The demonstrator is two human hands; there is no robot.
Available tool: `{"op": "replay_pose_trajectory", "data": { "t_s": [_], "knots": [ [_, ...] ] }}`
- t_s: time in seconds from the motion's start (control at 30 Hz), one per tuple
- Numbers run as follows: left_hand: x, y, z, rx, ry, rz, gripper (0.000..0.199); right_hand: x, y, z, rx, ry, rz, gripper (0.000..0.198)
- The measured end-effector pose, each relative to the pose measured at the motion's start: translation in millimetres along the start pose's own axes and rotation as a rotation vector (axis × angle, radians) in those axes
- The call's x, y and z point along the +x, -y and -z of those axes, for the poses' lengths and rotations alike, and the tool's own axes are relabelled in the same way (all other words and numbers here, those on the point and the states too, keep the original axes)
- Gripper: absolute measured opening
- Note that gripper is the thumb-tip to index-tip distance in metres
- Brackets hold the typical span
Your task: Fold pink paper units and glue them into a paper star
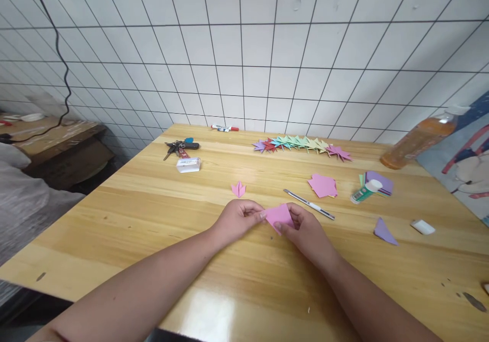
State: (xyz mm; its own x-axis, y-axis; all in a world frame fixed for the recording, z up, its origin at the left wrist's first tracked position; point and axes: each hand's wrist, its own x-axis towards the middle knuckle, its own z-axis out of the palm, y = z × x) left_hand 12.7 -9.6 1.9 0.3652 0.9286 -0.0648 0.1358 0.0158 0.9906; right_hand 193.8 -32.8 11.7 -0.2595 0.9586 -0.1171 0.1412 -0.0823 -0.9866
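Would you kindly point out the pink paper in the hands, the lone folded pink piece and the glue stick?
Pink paper (278,215): head view, middle of its visible face.
Lone folded pink piece (239,189): head view, its centre.
Glue stick (364,192): head view, its green label.

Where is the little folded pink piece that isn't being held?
In the head view, the folded pink piece lies near the middle of the wooden table, just beyond the left hand and left of the silver cutter.
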Motion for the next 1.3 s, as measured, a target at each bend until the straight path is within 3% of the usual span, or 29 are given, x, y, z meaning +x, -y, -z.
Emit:
{"op": "replay_pose_trajectory", "data": {
  "t_s": [0.13,0.37,1.3],
  "knots": [
    [-1,-2,0,0.028,0.006,-0.005,0.023,0,-3,-2,0.028,-0.015,-0.017,0.030],
    [-3,0,0,0.034,0.108,0.037,0.023,3,-4,0,-0.020,-0.040,-0.012,0.022],
    [1,-1,11,-0.096,0.192,0.153,0.027,-1,-9,-2,-0.168,-0.037,0.133,0.037]
  ]
}}
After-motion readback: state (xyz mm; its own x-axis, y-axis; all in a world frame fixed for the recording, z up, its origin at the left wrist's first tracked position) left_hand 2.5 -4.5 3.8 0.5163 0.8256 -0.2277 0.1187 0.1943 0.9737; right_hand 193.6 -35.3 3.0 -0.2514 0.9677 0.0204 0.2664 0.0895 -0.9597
